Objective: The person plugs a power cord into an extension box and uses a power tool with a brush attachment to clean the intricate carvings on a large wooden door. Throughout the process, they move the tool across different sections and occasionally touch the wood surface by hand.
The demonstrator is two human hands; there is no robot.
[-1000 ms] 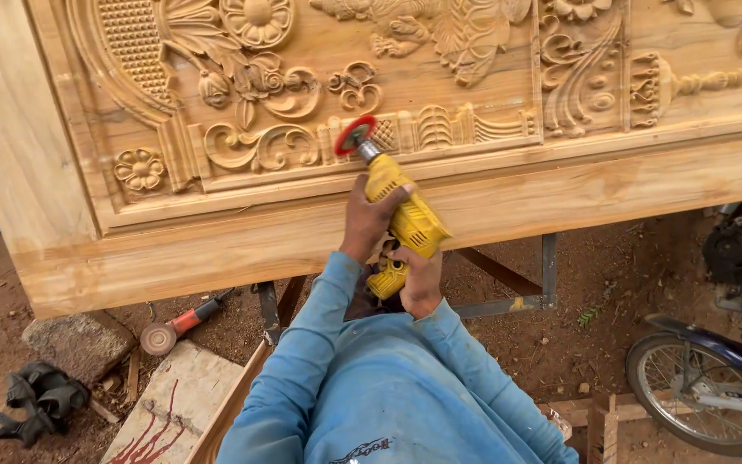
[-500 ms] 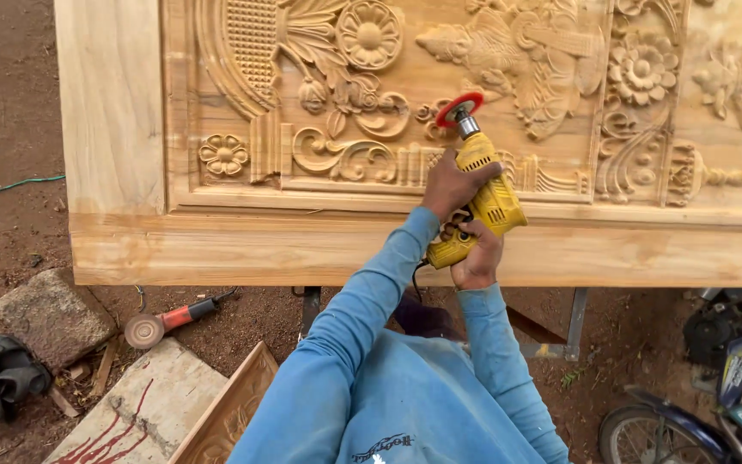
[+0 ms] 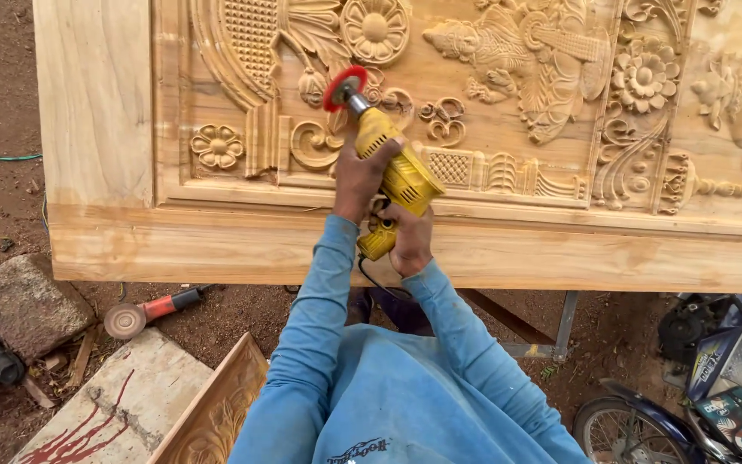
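Head view is showing the left hand (image 3: 359,176) wrapping the yellow grinder (image 3: 392,172) near its front, while the right hand (image 3: 407,241) is gripping its rear handle. Its red wheel (image 3: 341,86) is pressing against the carved wooden panel (image 3: 508,103), above a second grinder (image 3: 148,314) lying on the dirt ground (image 3: 2,103).

The carved panel (image 3: 491,129) is seen to be bare, pale wood, matt and unvarnished, with smooth borders and deeply cut relief. The grinder (image 3: 392,176) is cased in glossy yellow plastic, with a bright metal neck and a red bristled wheel (image 3: 343,86). The sleeves (image 3: 319,318) are of soft blue cloth. The ground (image 3: 2,77) is rough, dusty earth.
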